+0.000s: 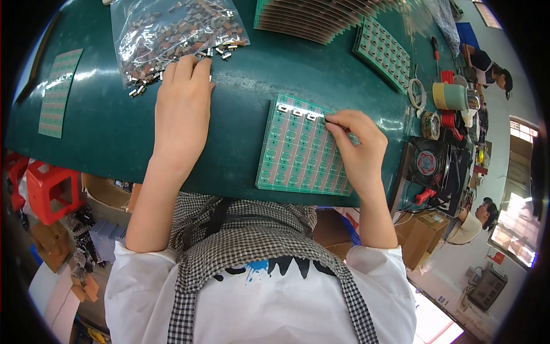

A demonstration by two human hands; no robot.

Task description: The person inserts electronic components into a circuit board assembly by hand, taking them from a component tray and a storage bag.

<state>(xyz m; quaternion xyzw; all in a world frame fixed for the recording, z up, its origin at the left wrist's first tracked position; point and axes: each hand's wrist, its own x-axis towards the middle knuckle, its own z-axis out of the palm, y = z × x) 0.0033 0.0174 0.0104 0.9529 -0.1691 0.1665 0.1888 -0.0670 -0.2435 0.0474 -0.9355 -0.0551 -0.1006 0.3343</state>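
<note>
My left hand (184,106) rests over the mouth of a clear plastic bag (130,37), its fingers apart and reaching onto small metal-cased electronic components (226,55) spilled there. The fingertips touch the pile, and I cannot see a part held in them. At the right, thumb and forefinger of my right hand (361,140) pinch a small dark component (326,120) at the top row of a stack of green circuit board panels (301,155). Several silver components (297,112) sit in that row, left of the pinch. The rows below show bare board.
One green panel (60,94) lies at the far left of the green table (235,126). Fanned boards (309,20) and a filled panel stack (384,54) stand at the back right. A tape roll (417,93), a screwdriver (436,49) and a fan (427,163) are to the right.
</note>
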